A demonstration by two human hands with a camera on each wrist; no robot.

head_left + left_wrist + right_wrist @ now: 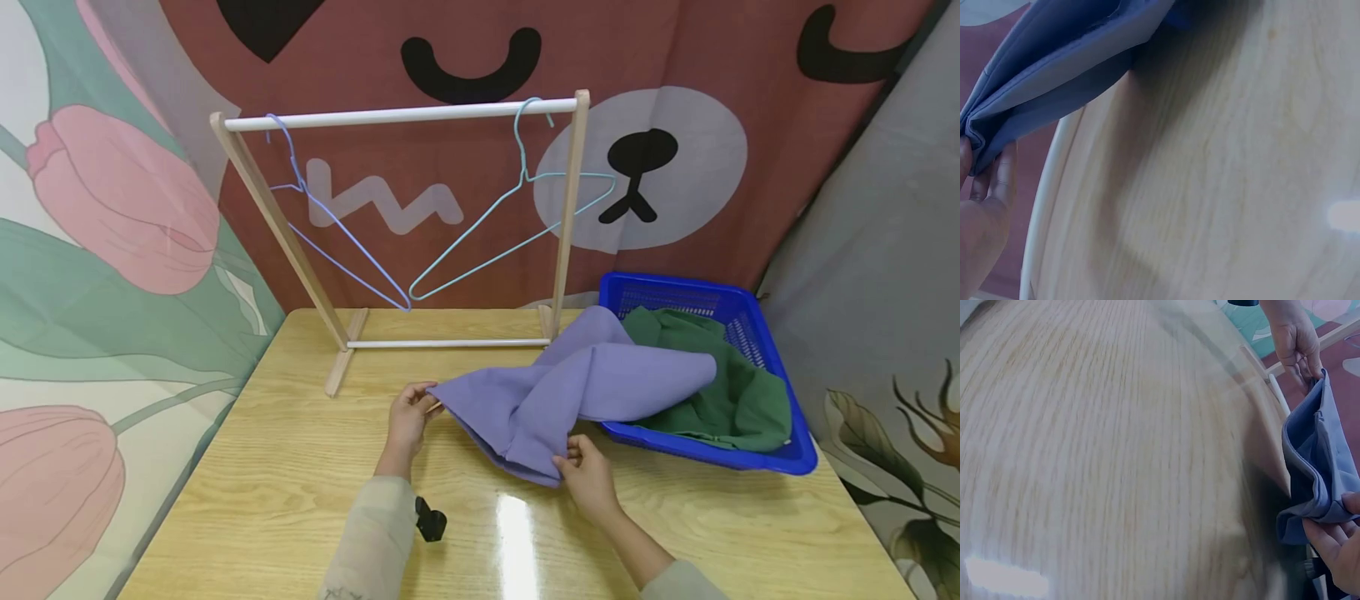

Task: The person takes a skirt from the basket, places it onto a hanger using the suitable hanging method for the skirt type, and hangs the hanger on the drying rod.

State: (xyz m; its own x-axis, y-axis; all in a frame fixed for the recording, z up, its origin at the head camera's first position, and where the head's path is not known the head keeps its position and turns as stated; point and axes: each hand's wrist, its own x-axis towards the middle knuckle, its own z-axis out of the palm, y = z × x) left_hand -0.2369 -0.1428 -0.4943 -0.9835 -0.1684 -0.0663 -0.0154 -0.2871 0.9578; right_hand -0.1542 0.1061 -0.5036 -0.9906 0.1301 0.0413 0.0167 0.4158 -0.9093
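Note:
A purple garment (pixel 525 400) stretches between my two hands, its open bottom edge toward me and its far part draped over the blue basket's near left side. My left hand (pixel 408 421) pinches the left corner of that edge between thumb and fingers. At the right corner, my right hand (pixel 588 475) pinches the cloth the same way. In the left wrist view the garment's opening (pixel 1066 69) gapes, showing its layered edges. From the right wrist, the cloth (pixel 1316 462) hangs in a fold between both hands.
A blue basket (pixel 806 450) at the right holds a green garment (pixel 750 400). Behind my hands stands a wooden rack (pixel 566 225) with a white rail (pixel 405 115). A purple hanger (pixel 337 221) and a light-blue hanger (pixel 480 221) hang from it. Patterned cloths enclose the table (pixel 300 500).

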